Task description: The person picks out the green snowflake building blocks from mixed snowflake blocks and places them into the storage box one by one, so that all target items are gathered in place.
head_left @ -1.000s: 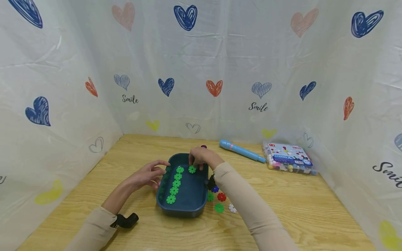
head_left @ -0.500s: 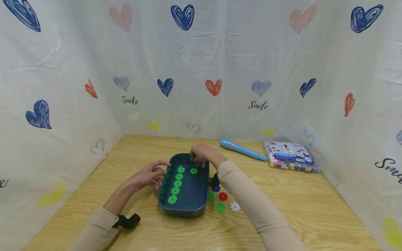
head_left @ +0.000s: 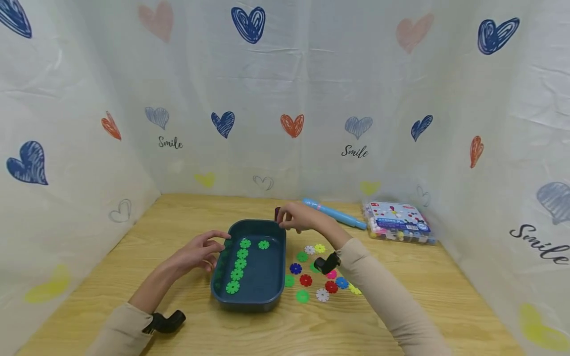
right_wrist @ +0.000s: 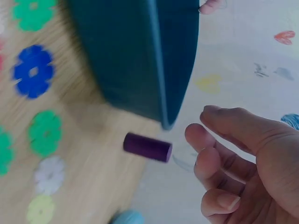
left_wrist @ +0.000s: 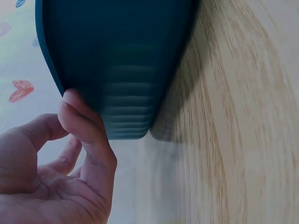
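Dark-blue plastic tray [head_left: 262, 277]: lengthwise away from you.
Purple upright cylinder [right_wrist: 147, 147]: beyond tray's far-right corner.
Right hand [head_left: 302, 217]: nearer, fingers empty.
Left hand [head_left: 198, 253]: fingers relaxed against tray.

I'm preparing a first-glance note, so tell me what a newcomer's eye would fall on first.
Probably the dark blue tray on the table, where five green flower-shaped discs form a column on the left and a sixth disc lies near the far end. Next, the multicolored discs scattered to its right. The right hand, by the tray's far right corner, may follow.
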`<act>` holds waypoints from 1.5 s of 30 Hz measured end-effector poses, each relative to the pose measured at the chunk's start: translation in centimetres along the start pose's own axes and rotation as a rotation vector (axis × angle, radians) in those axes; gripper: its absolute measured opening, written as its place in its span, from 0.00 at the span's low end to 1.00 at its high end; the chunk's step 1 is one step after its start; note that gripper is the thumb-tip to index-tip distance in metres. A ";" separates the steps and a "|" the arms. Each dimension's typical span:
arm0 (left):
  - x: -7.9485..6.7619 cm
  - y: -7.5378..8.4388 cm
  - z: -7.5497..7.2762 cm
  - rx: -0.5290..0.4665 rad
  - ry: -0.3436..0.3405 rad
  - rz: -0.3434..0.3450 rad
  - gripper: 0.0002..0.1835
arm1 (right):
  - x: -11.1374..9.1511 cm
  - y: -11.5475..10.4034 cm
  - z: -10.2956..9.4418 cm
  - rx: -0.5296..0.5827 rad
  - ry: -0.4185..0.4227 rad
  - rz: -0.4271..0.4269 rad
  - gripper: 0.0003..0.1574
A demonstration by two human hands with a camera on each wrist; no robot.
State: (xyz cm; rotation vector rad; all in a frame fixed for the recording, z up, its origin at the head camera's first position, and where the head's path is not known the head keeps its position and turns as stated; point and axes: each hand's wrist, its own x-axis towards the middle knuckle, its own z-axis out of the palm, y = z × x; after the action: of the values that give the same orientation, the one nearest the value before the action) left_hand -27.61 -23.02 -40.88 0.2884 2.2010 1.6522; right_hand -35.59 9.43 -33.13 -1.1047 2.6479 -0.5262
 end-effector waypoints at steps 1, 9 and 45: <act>0.0 0.1 0.0 -0.008 -0.001 -0.002 0.27 | -0.7 0.3 0.0 -0.001 0.005 0.004 0.13; -0.1 0.2 0.4 -0.029 -0.013 0.005 0.27 | -5.9 3.8 0.8 0.035 0.003 0.044 0.11; -0.4 0.2 0.7 -0.026 0.041 -0.031 0.23 | -9.4 5.9 6.3 -0.025 -0.029 0.018 0.13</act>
State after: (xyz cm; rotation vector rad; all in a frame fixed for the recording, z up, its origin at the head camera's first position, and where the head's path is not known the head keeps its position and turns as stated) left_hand -26.94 -22.48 -40.81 0.2141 2.2001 1.6829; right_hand -30.76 18.53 -40.63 -1.0862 2.6439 -0.4710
